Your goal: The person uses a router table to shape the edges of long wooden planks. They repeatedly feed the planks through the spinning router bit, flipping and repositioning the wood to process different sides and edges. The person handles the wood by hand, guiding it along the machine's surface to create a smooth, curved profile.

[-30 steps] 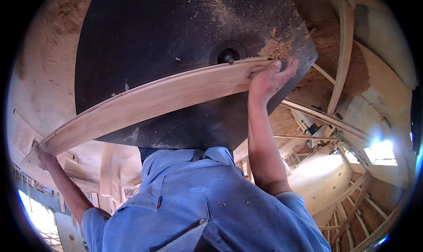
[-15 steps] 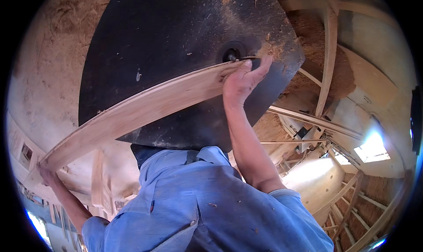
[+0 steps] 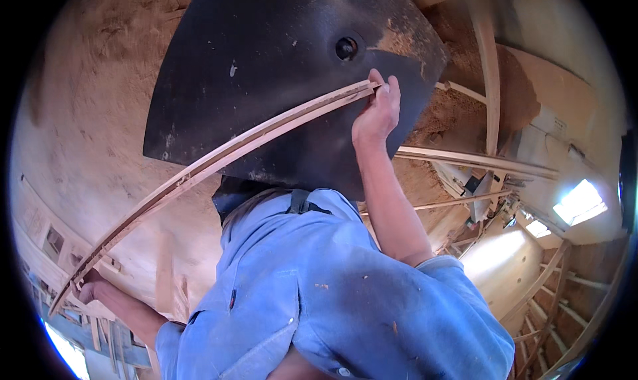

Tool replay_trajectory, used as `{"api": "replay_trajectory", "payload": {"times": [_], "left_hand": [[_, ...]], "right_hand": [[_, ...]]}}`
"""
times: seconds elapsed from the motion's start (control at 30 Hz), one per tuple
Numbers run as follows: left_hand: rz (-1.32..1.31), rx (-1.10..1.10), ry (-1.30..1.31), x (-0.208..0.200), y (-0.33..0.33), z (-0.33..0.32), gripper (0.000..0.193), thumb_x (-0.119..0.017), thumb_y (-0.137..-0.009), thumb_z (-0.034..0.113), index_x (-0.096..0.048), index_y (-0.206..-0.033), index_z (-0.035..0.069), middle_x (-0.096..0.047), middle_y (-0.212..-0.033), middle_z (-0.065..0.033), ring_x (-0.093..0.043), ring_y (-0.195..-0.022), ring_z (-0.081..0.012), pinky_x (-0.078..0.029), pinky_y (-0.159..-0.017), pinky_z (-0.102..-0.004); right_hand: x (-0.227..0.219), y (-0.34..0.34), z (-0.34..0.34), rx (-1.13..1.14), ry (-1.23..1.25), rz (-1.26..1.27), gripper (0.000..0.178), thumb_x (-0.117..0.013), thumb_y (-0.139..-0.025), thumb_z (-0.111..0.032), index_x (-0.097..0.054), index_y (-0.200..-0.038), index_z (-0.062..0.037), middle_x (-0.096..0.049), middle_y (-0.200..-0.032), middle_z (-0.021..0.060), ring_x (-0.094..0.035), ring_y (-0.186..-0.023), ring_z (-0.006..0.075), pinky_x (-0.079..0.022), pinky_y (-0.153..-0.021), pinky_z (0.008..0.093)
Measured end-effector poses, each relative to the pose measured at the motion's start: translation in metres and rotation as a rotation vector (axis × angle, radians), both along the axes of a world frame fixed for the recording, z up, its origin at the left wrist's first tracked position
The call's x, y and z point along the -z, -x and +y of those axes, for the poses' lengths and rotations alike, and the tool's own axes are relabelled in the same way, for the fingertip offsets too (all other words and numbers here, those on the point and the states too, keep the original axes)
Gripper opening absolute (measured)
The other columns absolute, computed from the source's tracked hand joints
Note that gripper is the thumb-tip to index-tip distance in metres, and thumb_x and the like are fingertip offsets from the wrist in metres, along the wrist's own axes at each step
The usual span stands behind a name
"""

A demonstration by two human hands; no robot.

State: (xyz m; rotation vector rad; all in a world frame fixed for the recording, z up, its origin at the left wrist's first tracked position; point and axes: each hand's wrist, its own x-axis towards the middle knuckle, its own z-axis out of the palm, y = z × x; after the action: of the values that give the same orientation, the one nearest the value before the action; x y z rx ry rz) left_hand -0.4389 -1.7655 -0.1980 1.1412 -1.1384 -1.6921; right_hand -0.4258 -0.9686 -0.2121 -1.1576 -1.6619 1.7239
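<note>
A long wooden board point(image 3: 252, 135) is held up on its narrow side, a groove running along the edge facing me; the fisheye bends it. My left hand point(image 3: 92, 288) grips it near its far-left end. My right hand point(image 3: 377, 117) is closed at its right end, thumb and fingertips up against the wood. Below the board lies a dark machine tabletop point(image 3: 199, 101), dusted with sawdust. In the tabletop is a round opening with a spindle point(image 3: 346, 48), just beyond my right hand and apart from the board.
Sawdust point(image 3: 399, 41) is heaped on the tabletop's right corner and covers the floor point(image 3: 86, 127). Long wooden strips point(image 3: 472, 159) lie to the right, with a timber post point(image 3: 488, 74) behind them. More lumber leans at the lower right.
The board has come away from the spindle toward me and turned, so its grooved edge now shows instead of its broad face. Both hands moved with it.
</note>
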Motion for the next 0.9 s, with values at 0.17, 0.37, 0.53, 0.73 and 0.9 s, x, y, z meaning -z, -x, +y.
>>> {"api": "replay_trajectory", "payload": {"times": [0.17, 0.37, 0.53, 0.73, 0.9], "left_hand": [[0.052, 0.332, -0.024, -0.033, 0.013, 0.05, 0.083, -0.059, -0.063, 0.033, -0.052, -0.125, -0.022, -0.054, -0.127, -0.0409, -0.057, -0.118, -0.0511, -0.045, -0.107, -0.0574], [0.252, 0.649, 0.21, -0.055, 0.039, 0.079, 0.078, -0.056, -0.071, 0.042, -0.054, -0.127, -0.013, -0.057, -0.116, -0.0352, -0.06, -0.108, -0.0447, -0.048, -0.1, -0.0549], [0.584, 0.745, -0.049, -0.125, 0.058, 0.19, 0.078, -0.058, -0.067, 0.05, -0.05, -0.124, -0.002, -0.048, -0.114, -0.0334, -0.053, -0.106, -0.0465, -0.039, -0.104, -0.0604], [0.889, 1.196, -0.113, -0.158, 0.041, 0.287, 0.083, -0.063, -0.06, 0.049, -0.047, -0.117, -0.008, -0.046, -0.113, -0.0301, -0.052, -0.109, -0.0442, -0.026, -0.117, -0.0614], [0.89, 1.58, -0.068, -0.224, -0.068, 0.505, 0.101, -0.069, -0.065, 0.07, -0.047, -0.124, -0.009, -0.05, -0.112, -0.021, -0.05, -0.112, -0.0353, -0.029, -0.117, -0.0544]], "right_hand": [[-0.023, -0.04, 0.02, 0.149, 0.122, 0.171, 0.061, -0.052, -0.092, 0.002, -0.026, -0.147, 0.0097, -0.058, -0.13, 0.022, -0.054, -0.124, 0.0278, -0.04, -0.109, 0.0361], [-0.051, -0.136, 0.049, 0.314, 0.25, 0.413, 0.056, -0.049, -0.089, 0.005, -0.031, -0.142, 0.0066, -0.058, -0.128, 0.0206, -0.059, -0.117, 0.0288, -0.045, -0.107, 0.0383], [-0.046, -0.268, 0.082, 0.446, 0.254, 0.566, 0.053, -0.046, -0.087, 0.008, -0.035, -0.138, 0.0066, -0.06, -0.125, 0.0199, -0.06, -0.117, 0.0301, -0.046, -0.105, 0.0381], [-0.072, -0.418, 0.048, 0.628, -0.443, -0.115, 0.039, -0.059, -0.083, 0.001, -0.055, -0.122, 0.0058, -0.063, -0.121, 0.0184, -0.061, -0.114, 0.0272, -0.049, -0.1, 0.0366], [-0.144, -0.413, -0.029, 0.04, -0.544, 0.055, 0.046, -0.076, -0.079, -0.014, -0.062, -0.121, -0.0014, -0.061, -0.126, 0.0191, -0.061, -0.114, 0.0339, -0.051, -0.098, 0.0412]]}}
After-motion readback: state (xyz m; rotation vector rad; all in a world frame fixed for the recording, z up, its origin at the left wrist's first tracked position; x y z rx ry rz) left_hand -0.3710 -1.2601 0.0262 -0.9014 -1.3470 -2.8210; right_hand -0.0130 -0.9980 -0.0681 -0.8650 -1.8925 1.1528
